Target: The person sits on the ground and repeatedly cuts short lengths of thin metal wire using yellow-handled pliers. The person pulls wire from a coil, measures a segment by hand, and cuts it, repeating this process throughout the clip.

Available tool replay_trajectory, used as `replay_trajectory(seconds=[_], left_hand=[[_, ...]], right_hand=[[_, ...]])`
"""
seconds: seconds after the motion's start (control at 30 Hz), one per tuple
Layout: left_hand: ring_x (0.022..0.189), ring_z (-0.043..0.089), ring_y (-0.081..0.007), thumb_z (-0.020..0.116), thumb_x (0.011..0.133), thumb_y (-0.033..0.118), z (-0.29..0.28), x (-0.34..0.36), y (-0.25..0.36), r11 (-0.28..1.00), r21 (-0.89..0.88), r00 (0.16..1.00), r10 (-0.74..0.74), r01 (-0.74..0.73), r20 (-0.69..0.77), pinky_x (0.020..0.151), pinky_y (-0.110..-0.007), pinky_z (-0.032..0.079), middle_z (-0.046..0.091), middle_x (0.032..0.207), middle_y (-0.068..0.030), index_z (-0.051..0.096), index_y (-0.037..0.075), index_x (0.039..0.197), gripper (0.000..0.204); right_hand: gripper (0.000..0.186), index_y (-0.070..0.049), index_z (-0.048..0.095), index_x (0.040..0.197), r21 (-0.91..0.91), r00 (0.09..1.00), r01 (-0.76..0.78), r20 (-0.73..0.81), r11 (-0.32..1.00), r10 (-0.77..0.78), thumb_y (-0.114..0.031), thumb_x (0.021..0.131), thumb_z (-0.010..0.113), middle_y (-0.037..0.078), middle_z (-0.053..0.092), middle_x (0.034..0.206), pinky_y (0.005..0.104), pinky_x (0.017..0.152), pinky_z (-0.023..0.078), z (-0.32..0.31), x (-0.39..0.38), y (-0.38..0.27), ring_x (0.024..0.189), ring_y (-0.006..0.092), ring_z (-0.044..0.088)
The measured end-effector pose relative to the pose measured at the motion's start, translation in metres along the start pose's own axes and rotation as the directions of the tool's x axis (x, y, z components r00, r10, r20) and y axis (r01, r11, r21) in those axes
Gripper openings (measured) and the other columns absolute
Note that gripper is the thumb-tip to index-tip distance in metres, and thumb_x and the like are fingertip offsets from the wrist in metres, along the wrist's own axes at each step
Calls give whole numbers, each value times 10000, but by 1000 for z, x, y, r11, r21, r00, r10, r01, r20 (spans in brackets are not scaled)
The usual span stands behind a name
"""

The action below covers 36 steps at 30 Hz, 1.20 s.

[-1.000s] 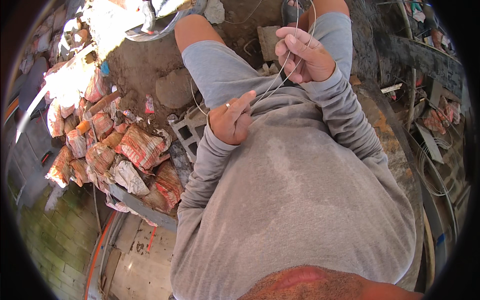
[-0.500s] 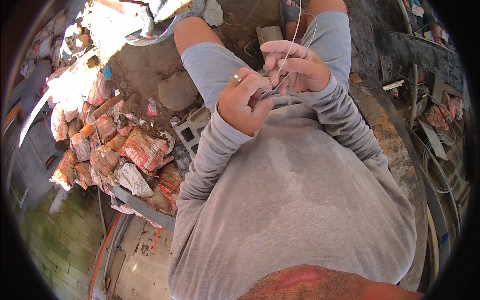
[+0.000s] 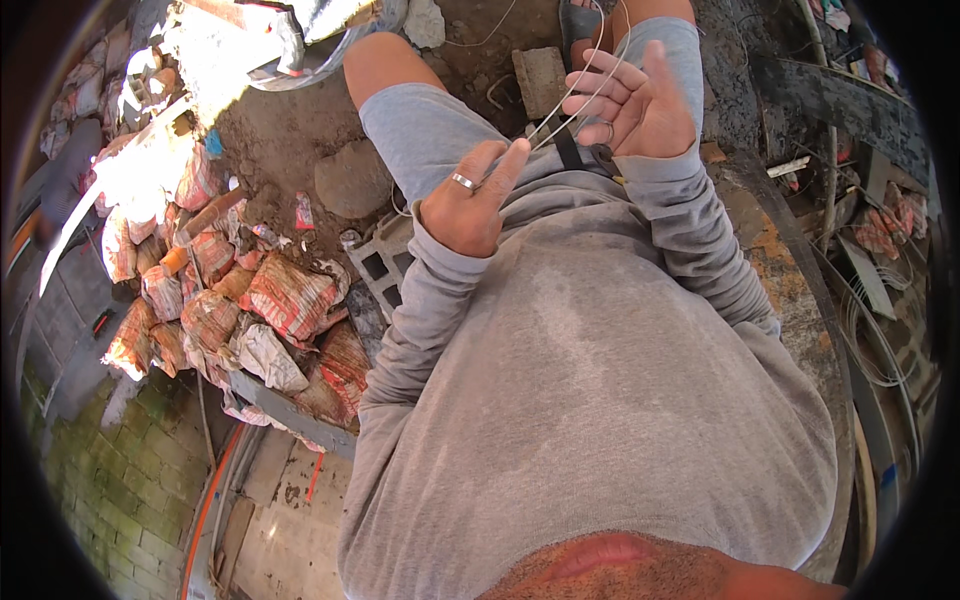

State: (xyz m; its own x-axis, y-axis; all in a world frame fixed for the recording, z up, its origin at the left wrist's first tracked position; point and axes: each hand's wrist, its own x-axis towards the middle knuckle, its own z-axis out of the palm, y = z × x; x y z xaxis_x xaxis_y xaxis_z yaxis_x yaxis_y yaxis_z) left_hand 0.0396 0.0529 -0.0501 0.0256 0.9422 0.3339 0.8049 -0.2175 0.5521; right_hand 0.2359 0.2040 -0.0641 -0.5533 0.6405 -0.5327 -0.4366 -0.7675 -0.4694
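Observation:
Over my lap, my left hand is closed in a pinch, a ring on one finger, and a thin pale wire runs out of it. The wire's doubled strands slant up and to the right, passing close to the fingers of my right hand and on toward the top edge. My right hand is raised, palm turned inward, its fingers spread and slightly blurred. Whether the strands touch those fingers I cannot tell. The wire's end inside my left hand is hidden.
Red-and-white filled sacks are piled at the left. A hollow concrete block stands by my left forearm, with a smaller block ahead between my legs. At the far right hangs a loose wire coil among boards.
My hands have moved apart. My right hand has risen to the right and spread its fingers; my left has shifted slightly left and down, still on the wire.

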Motion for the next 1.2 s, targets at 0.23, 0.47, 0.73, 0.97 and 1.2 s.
replay_trajectory(seconds=[0.23, 0.47, 0.73, 0.97, 1.2], left_hand=[[786, 663, -221, 459, 892, -68, -18, -21, 4, 723, -577, 920, -360, 379, 152, 642, -281, 526, 648, 1021, -143, 606, -14, 1224, 367], [638, 589, -164, 408, 1011, 114, -15, 7, -7, -64, -667, 607, -357, 742, 710, 523, -271, 485, 613, 855, -102, 557, -15, 1122, 226], [507, 512, -135, 555, 981, 159, 13, 11, 8, -633, -559, 563, -226, 536, 795, 423, -259, 420, 549, 682, -47, 563, 38, 1004, 123], [570, 533, -113, 599, 891, 34, 22, 3, 26, 303, -614, 634, -640, 728, 435, 425, -247, 399, 566, 744, -29, 552, 57, 928, 64], [609, 602, -210, 603, 737, -85, 17, 5, 31, 931, -139, 933, -350, 337, -81, 517, -316, 473, 605, 821, -107, 635, 29, 994, 283]], right_hand=[[204, -11, 586, 1149, -2, 968, -59, 246, 998, 58, -71, 954, 567, 163, 682, 1024, 321, 550, 599, 3, 4, 21, 894, 281, 710], [201, -39, 593, 1143, -116, 917, 71, 399, 991, -19, -84, 947, 592, 107, 683, 976, 285, 778, 518, 17, 4, 56, 873, 164, 647], [319, 1, 557, 1242, -465, 955, 231, 277, 855, -108, -133, 956, 599, 88, 681, 975, 281, 772, 517, 28, -7, 50, 869, 146, 635], [299, 35, 588, 1191, -127, 995, 6, 102, 992, 7, -172, 976, 586, 111, 688, 973, 280, 679, 565, 20, -1, 33, 825, 165, 664], [288, 31, 592, 1180, -438, 988, 149, 26, 887, -153, -159, 964, 593, 117, 696, 916, 268, 536, 566, 15, 0, 42, 728, 175, 692]])
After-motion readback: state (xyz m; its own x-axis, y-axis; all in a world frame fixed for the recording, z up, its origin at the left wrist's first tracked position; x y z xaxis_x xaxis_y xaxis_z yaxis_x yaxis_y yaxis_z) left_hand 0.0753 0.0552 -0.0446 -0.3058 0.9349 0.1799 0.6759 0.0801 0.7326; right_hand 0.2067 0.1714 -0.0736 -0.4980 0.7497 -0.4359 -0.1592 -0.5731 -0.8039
